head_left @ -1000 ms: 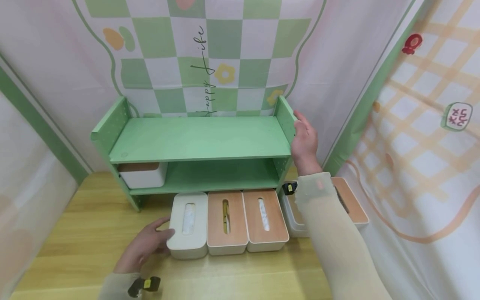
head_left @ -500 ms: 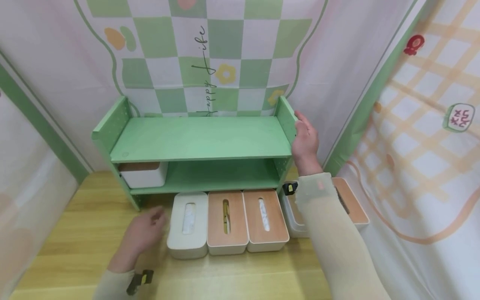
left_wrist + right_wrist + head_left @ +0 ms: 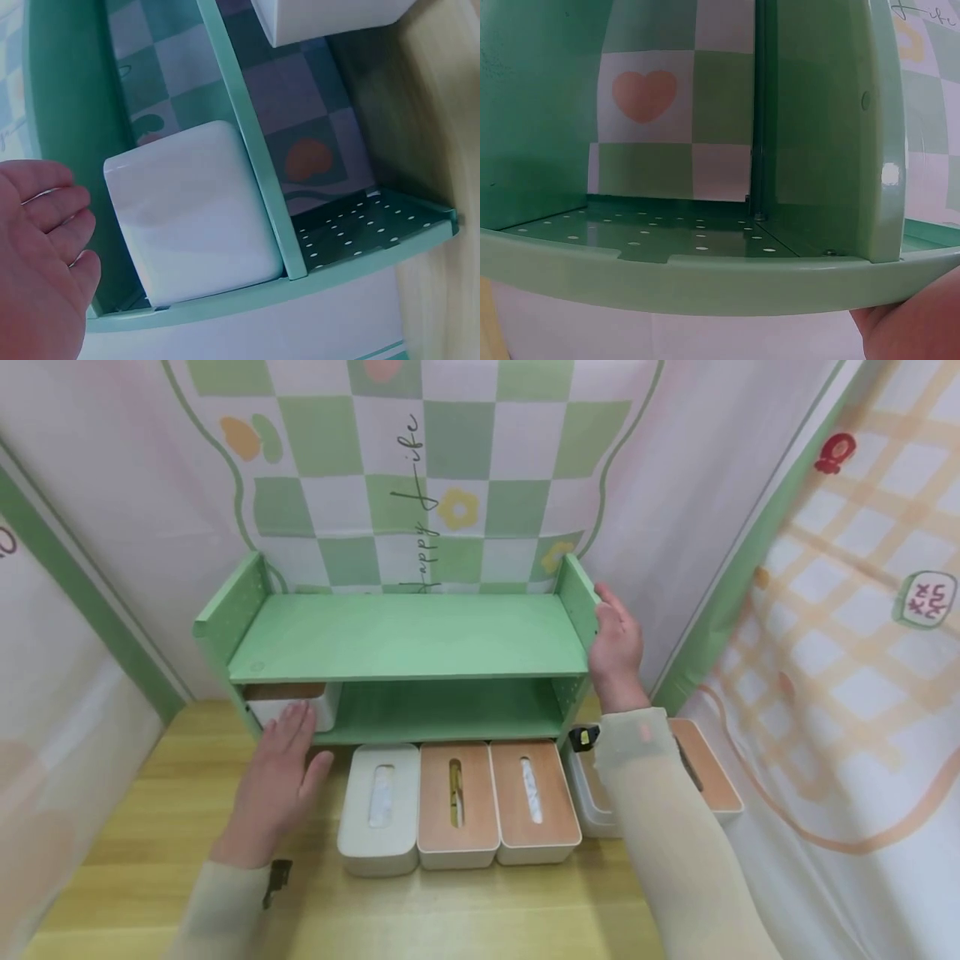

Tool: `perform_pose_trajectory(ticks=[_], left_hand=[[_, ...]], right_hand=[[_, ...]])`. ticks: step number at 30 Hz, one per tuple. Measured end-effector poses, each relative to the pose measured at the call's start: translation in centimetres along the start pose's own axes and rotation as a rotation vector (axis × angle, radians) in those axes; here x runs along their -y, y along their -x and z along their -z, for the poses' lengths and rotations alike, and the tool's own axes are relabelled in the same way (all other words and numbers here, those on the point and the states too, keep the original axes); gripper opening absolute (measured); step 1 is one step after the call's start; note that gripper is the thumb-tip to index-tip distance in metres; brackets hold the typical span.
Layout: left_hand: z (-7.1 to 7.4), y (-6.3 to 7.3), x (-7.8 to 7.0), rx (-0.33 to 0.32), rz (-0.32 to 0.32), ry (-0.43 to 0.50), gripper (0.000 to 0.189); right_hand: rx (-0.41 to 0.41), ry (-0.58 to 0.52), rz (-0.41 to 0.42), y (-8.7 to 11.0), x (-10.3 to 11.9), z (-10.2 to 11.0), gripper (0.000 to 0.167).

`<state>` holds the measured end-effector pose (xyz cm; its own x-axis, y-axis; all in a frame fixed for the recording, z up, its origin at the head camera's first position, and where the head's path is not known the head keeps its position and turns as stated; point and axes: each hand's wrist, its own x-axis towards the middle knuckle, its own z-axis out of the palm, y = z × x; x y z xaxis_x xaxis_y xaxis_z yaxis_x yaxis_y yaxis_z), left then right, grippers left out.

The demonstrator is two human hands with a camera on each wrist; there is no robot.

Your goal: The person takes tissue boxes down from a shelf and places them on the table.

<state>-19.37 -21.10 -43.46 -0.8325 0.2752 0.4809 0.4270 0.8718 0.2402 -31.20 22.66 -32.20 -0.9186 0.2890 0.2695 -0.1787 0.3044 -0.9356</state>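
A green two-tier shelf (image 3: pixel 412 635) stands at the back of the table. In its lower left compartment sits a white box (image 3: pixel 326 712) with a wood-coloured lid. My left hand (image 3: pixel 273 781) is in front of that box, fingers extended and overlapping its front face in the head view. The left wrist view shows the box (image 3: pixel 187 217) beside my fingers (image 3: pixel 64 199); I cannot tell if they touch. My right hand (image 3: pixel 617 656) rests against the outer side of the right panel (image 3: pixel 577 602), fingers mostly straight. The right wrist view shows only part of it (image 3: pixel 915 322).
A white tissue box (image 3: pixel 360 810) and two wood-lidded boxes (image 3: pixel 435 810) (image 3: pixel 513 810) stand in a row before the shelf. More boxes (image 3: pixel 708 768) are at the right, partly behind my right forearm. Patterned curtains (image 3: pixel 862 693) surround the wooden table (image 3: pixel 150 827).
My left hand has left the side of the white tissue box and moved up and back to the box in the lower compartment, its fingers straightening. The right hand stays at the panel.
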Motion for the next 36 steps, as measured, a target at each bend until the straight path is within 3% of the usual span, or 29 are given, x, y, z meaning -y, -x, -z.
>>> perform_pose_trajectory(ticks=[11, 21, 29, 32, 36], left_hand=[[0.4, -1.7, 0.4, 0.068, 0.032, -0.064, 0.073], [0.2, -4.4, 1.6, 0.019, 0.004, -0.081, 0.066], [-0.4, -6.0, 2.4, 0.106, 0.123, -0.087, 0.061], [-0.3, -6.1, 2.3, 0.129, 0.148, -0.092, 0.063], [0.1, -6.1, 1.9, 0.173, 0.160, -0.097, 0.067]], right_hand=[[-0.007, -0.025, -0.016, 0.1, 0.2, -0.1, 0.042], [-0.003, -0.032, -0.011, 0.2, 0.2, -0.1, 0.043], [0.000, -0.025, -0.009, 0.7, 0.8, 0.0, 0.044], [0.000, -0.018, -0.010, 0.3, 0.4, 0.0, 0.044], [-0.001, -0.014, -0.018, 1.2, 1.6, 0.0, 0.046]])
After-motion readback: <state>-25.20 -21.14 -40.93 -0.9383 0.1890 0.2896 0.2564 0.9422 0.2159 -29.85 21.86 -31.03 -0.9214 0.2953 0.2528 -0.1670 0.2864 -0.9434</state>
